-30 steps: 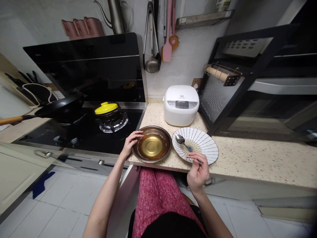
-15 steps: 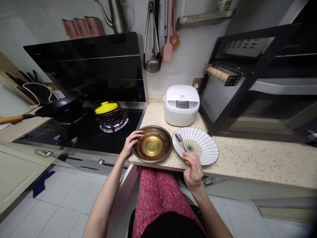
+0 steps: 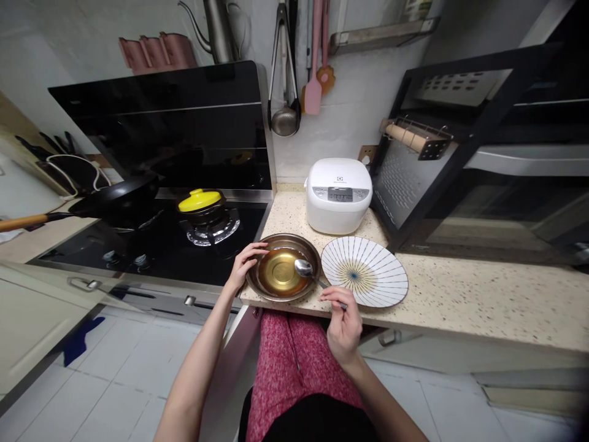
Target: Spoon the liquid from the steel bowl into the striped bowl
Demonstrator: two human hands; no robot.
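Observation:
My left hand (image 3: 246, 265) grips the left rim of a round metal bowl (image 3: 267, 291), its fingers reaching over the edge. Amber-looking liquid appears to cover the bowl's golden bottom. In my right hand (image 3: 344, 322) is a metal spoon (image 3: 304, 267), pinched by its handle. The spoon's head hangs over the right side of the bowl; whether it touches the liquid I cannot tell. Just right of the bowl lies a large white plate (image 3: 381, 270) with dark radiating lines and nothing on it.
Behind the plate stands a white rice cooker (image 3: 338, 212). To the left, the black gas stove (image 3: 161, 255) carries a wok (image 3: 122, 199) and a small pot with a yellow lid (image 3: 199, 201). A dark rack (image 3: 396, 190) with an oven borders the counter (image 3: 483, 294) on the right.
My right hand has moved left with the spoon, from above the plate to the bowl's right side. My left hand has stayed on the rim.

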